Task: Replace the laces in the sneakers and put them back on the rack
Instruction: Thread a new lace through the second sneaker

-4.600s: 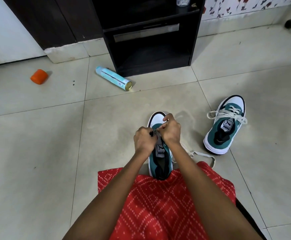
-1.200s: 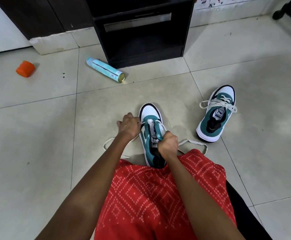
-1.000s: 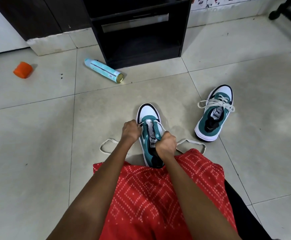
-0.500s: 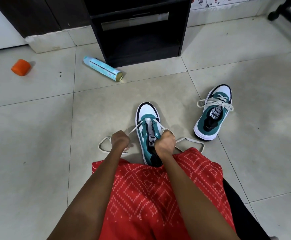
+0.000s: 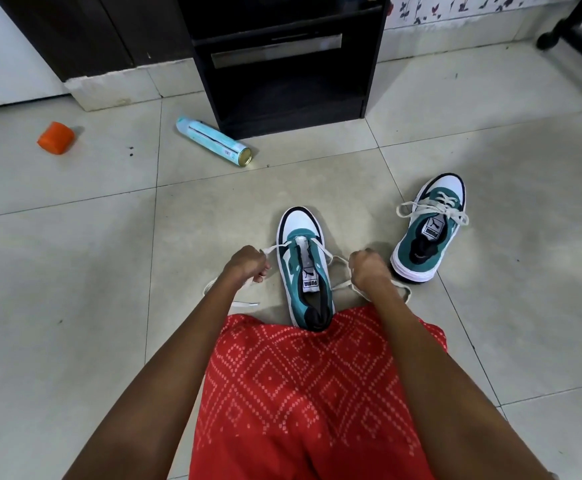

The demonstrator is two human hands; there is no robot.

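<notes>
A teal and white sneaker (image 5: 305, 268) stands on the floor tiles in front of my lap, toe pointing away. A white lace (image 5: 320, 251) runs through its front eyelets and out to both sides. My left hand (image 5: 246, 266) grips the lace's left end beside the shoe. My right hand (image 5: 367, 268) grips the right end on the other side, and loose lace trails on the floor under both hands. A second matching sneaker (image 5: 428, 230), fully laced with a bow, stands to the right.
A dark shoe rack (image 5: 282, 98) with an open lower shelf stands straight ahead against the wall. A light blue spray can (image 5: 213, 140) lies on its side left of the rack. An orange cap (image 5: 55, 137) lies far left. Black furniture legs (image 5: 573, 36) are at the top right.
My right hand has left the sneaker's tongue and moved out to the right with the lace end. Both hands now hold the lace ends apart on either side of the shoe.
</notes>
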